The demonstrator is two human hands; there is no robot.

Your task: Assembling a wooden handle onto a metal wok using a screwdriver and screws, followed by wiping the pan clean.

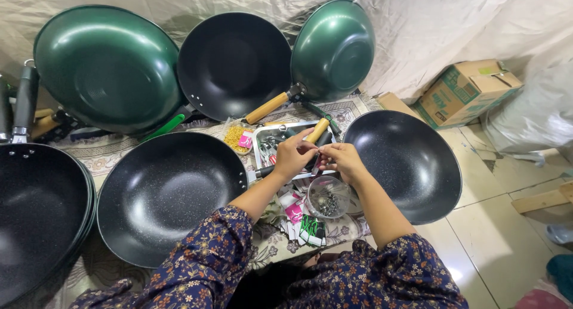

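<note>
While both sets of fingertips are pinched together at the middle of the view, the left hand [292, 155] and the right hand [341, 160] meet over something too small to make out, so what the closed fingers grip I cannot tell; it may be a small metal fastener, judging by what lies below. Directly beneath, at six o'clock from the hands, stands a small clear round bowl [327, 197] holding dark little metal pieces, and working close above it seems wise, since a dropped piece would land back inside. At twelve o'clock from the hands sits a shallow rectangular metal tray [262, 143] of tools, with a light wooden handle [317, 130] lying across it near the fingertips. At three o'clock, a black speckled non-stick wok [412, 166] rests on the pale tiled floor [495, 225]; at nine o'clock lies a second black speckled wok [170, 195] on a patterned floral mat [113, 154]. Small pink and green packets [301, 216] are scattered at seven o'clock from the bowl. Farther out, green-backed woks [107, 67] lean against the draped cloth wall at eleven o'clock, and a green-printed cardboard box [468, 91] sits at two o'clock. Steady wrists and a firm, light pinch would likely serve best here.
</note>
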